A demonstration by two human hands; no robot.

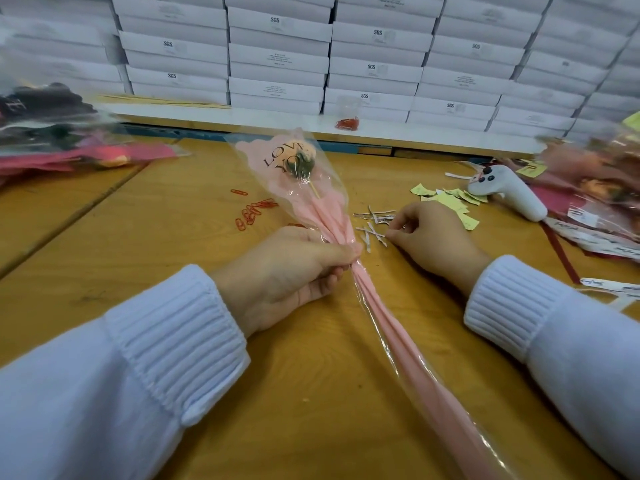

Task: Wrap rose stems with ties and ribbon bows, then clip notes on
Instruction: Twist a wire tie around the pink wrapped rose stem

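Observation:
A single rose in a pink and clear plastic sleeve (311,188) lies across the wooden table, bloom pointing away from me. My left hand (291,271) grips the gathered sleeve at the stem, just below the flared part. To its right lies a small heap of silver twist ties (374,225). My right hand (433,237) rests on the table beside that heap, its fingertips pinching one tie at the heap's edge.
Red paper clips (252,211) are scattered left of the sleeve. Yellow notes (450,200) and a white glue gun (509,192) lie at the right, beside wrapped flowers (595,188). More wrapped flowers (52,133) pile up at the left. White boxes (277,57) wall the back.

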